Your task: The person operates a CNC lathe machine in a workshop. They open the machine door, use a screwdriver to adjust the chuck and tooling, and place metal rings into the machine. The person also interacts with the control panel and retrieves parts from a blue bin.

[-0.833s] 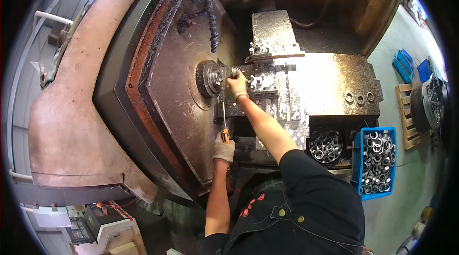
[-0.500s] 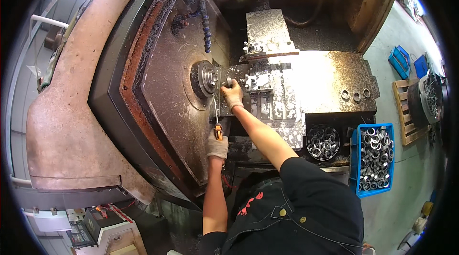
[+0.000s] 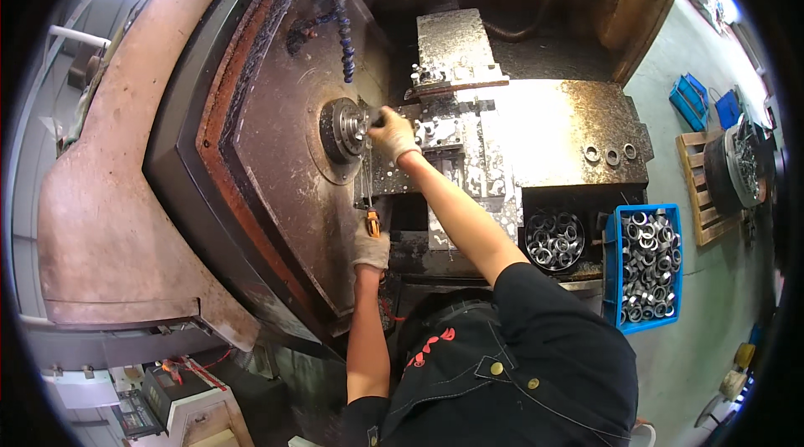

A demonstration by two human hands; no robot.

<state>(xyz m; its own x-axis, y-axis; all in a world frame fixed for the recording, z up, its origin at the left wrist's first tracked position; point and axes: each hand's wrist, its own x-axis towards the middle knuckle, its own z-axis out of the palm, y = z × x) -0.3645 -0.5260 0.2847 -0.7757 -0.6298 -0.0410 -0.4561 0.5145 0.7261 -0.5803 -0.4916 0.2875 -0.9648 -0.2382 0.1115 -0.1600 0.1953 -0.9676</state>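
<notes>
My gloved left hand (image 3: 371,249) is closed round an orange-handled air blow gun (image 3: 373,222), whose long thin nozzle points up beside the lathe chuck. My gloved right hand (image 3: 394,135) pinches a metal ring (image 3: 378,118) at the front of the lathe chuck (image 3: 343,130). The fingers partly cover the ring, so I cannot tell whether it is seated in the chuck. Just right of that hand is the tool block (image 3: 437,134) on the cross slide.
Several loose rings, one of them here (image 3: 612,157), lie on the metal cover (image 3: 569,124). A round pan (image 3: 579,256) and a blue crate (image 3: 615,317) hold many more. Above the chuck hangs a blue coolant hose (image 3: 346,49). Farther right is a wooden pallet (image 3: 692,164).
My right hand has brought the ring left and up, from beside the slide to the chuck face. The left hand still holds the blow gun low. The whole view has shifted slightly.
</notes>
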